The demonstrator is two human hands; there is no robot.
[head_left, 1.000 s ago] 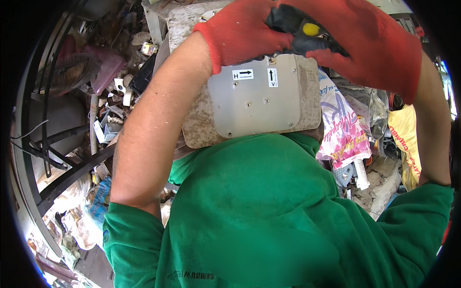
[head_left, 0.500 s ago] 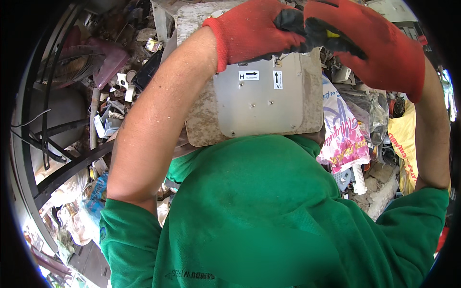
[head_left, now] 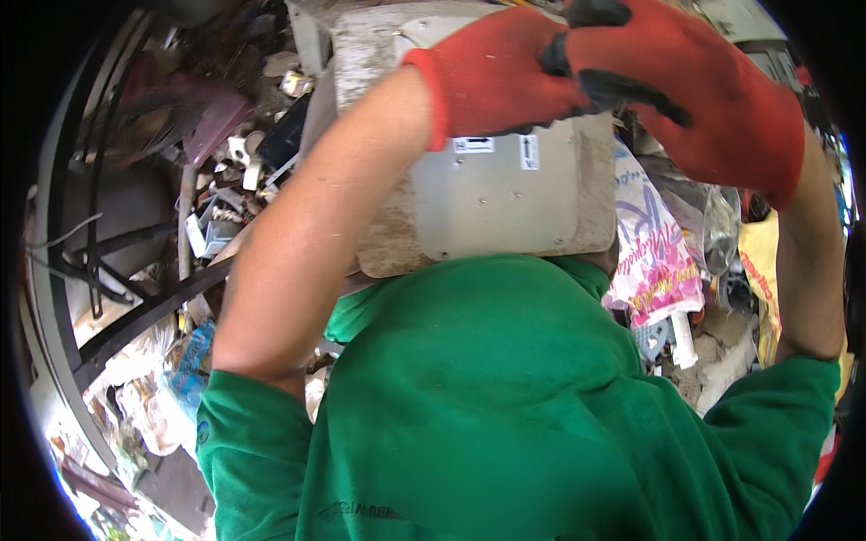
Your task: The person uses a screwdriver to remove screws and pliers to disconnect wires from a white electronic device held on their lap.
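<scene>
Both my hands wear red gloves with black-coated palms and meet above a metal panel. My left hand is closed, its fingers curled downward over the panel's far part. Against its fingertips presses my right hand, also closed, with the fingers wrapped inward. Whatever they grip is hidden by the gloves. The panel is flat and grey with rounded corners, a dirt-stained border and several small screws. Two white arrow labels show on it, one partly covered by my left glove. Its near edge lies against my green shirt.
Scrap and small plastic parts litter the left side, beside a black metal frame. To the right lie a white-and-pink printed plastic bag, a clear plastic piece and a yellow sack.
My left hand has shifted slightly right and nearer, now covering part of an arrow label. The right hand has turned, and a yellow bit seen at its fingers earlier is hidden.
</scene>
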